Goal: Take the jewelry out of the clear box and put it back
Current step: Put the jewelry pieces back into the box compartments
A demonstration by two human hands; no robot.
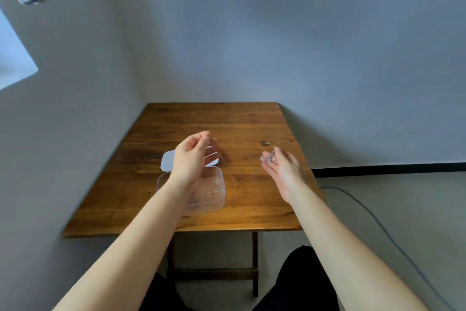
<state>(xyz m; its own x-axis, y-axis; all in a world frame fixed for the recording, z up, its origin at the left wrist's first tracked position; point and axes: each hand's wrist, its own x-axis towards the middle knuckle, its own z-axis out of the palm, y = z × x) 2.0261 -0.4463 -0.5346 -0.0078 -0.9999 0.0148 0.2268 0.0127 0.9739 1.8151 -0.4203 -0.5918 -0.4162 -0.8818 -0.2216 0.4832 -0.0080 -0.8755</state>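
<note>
The clear box (219,186) stands open on the wooden table (252,124), left of centre, with a few small jewelry pieces on its bottom. My left hand (191,157) hovers over the box's far edge with thumb and fingertips pinched. A faint thin chain (200,178) seems to hang from it into the box. My right hand (283,170) is raised to the right of the box, palm turned left, pinching a sparkly silver pendant (271,156) between thumb and fingers. My left forearm hides the box's near left part.
The box's pale lid (167,160) lies flat just behind the box, partly under my left hand. A thin gold chain (233,182) and a tiny piece (248,195) rest on the table right of the box. Walls close in behind and to the left. A cable (373,220) runs across the floor at right.
</note>
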